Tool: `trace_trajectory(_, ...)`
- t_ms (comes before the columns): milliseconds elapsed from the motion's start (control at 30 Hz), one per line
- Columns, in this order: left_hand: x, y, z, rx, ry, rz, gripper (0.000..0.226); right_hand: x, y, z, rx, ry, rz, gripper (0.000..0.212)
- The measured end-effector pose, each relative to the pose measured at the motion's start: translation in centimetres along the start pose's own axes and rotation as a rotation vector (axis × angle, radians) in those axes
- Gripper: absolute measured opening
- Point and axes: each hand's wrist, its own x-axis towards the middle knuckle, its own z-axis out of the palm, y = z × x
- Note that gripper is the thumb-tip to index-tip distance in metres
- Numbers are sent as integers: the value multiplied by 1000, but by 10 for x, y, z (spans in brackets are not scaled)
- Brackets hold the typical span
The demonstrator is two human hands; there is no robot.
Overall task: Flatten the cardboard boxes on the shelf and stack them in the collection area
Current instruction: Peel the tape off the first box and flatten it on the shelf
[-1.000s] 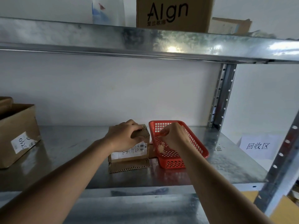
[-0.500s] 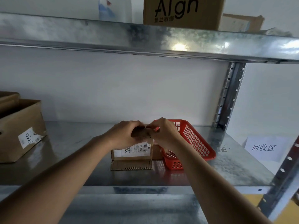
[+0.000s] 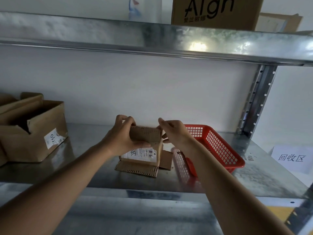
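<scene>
Both hands have drawn apart since half a second ago, when they met over the top of the small box (image 3: 143, 150); its top flap now stands raised between them. Left hand (image 3: 121, 137) grips the left side of that box, fingers curled over the upper edge and thumb pressed along the front near the white label. Right hand (image 3: 174, 131) pinches the right upper edge of the flap, fingertips curled onto the cardboard. Small box sits on the metal shelf (image 3: 94, 168) near the middle, one corrugated flap lying flat toward the front edge and another brown flap out to its right. Red basket (image 3: 218, 148) stands just beside the box on the right, partly behind the right forearm. Larger open box (image 3: 33, 134) with a white sticker sits well apart at the left end of the shelf. White paper sign (image 3: 290, 158) with printed characters shows at the far right. Upper shelf (image 3: 152, 36) carries a brown carton (image 3: 215, 12) printed with large dark letters.
</scene>
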Motion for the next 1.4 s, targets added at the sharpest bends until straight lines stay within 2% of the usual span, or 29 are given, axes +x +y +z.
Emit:
trace_trajectory(100, -10, -12, -5, -60, 87, 103, 75, 1, -4, 3, -54, -8, 5, 49)
trace_trajectory(167, -16, -19, -7, -109, 115, 170, 61, 1, -4, 6, -173, -56, -49, 22)
trace_trajectory(200, -19, -21, -8, -129, 125, 205, 52, -1, -5, 7, -247, -89, -87, 21)
trace_trajectory(267, -24, -24, -11, -148, 137, 260, 35, -1, -7, 12, -361, -123, -182, 49)
trace_trajectory(333, -28, -24, -17, -154, 107, 282, 26, -1, -9, 16, -378, -112, -225, 55)
trace_trajectory(400, -33, -24, -25, -109, 36, 289, 29, 2, -9, 18, -370, -103, -244, 59)
trace_trajectory(500, -38, -25, -37, 29, -35, 281, 46, 3, -16, 22, -345, -83, -241, 61)
trace_trajectory(633, -44, -24, -43, 206, -100, 226, 45, 5, -23, 34, -392, -28, -213, 65)
trace_trajectory(733, -47, -31, -43, 252, 5, 223, 52, 5, -27, 40, -398, -13, -224, 64)
trace_trajectory(867, -49, -40, -44, 202, 173, 286, 48, 2, -33, 43, -374, 32, -200, 62)
trace_trajectory(1000, -50, -50, -42, 177, 259, 321, 51, -3, -41, 49, -318, 121, -192, 50)
trace_trajectory(1100, -49, -57, -42, 179, 323, 334, 47, -5, -48, 54, -267, 82, -180, 43)
trace_trajectory(1233, -46, -66, -44, 112, 401, 265, 47, -6, -52, 58, -78, 117, -207, 38)
trace_trajectory(1333, -40, -70, -48, -33, 505, 152, 48, -7, -52, 63, -49, 199, -218, 31)
trace_trajectory(1400, -35, -70, -51, -112, 515, 97, 47, -8, -51, 66, -34, 250, -232, 28)
